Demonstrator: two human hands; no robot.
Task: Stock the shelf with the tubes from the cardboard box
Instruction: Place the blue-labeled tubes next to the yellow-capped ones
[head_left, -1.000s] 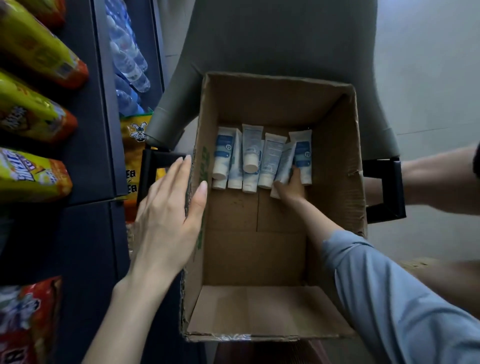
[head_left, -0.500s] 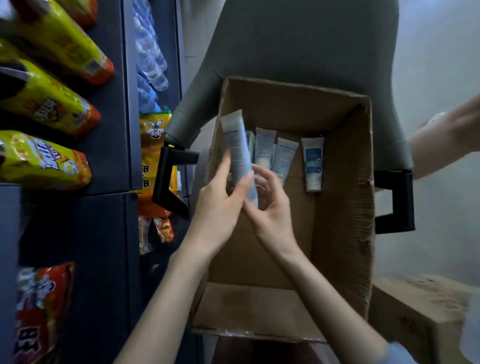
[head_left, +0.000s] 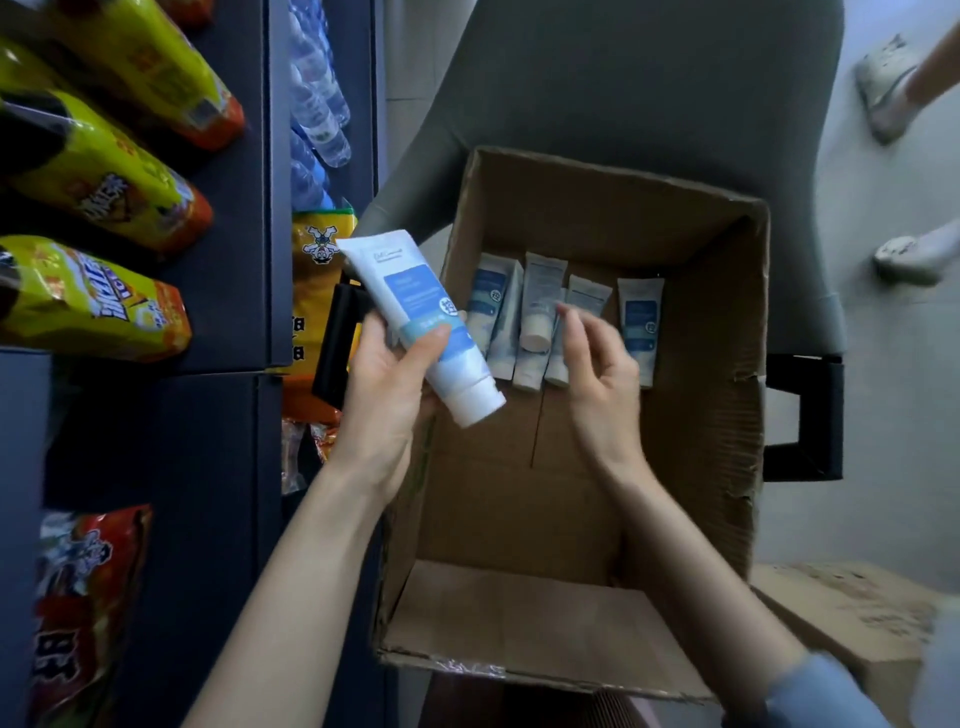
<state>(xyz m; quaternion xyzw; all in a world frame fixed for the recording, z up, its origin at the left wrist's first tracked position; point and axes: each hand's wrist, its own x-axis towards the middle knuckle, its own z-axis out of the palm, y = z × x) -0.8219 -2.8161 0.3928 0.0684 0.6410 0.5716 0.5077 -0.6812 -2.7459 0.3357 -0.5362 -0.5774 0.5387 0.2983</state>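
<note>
Since the earlier frame I have passed one tube to my left hand, which grips it at centre-left beside the cardboard box, my right hand released above it; best carried label-out to the shelf.

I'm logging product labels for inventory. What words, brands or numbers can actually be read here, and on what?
Held tube: small print on a blue panel and a round badge, too blurred to read.
Tubes in the cardboard box: blue labels, too small to read.
Yellow snack bags on the shelf: large stylised brand lettering, not legible.
Red bag: bold characters, blurred.
Cardboard box: no readable print.
</note>
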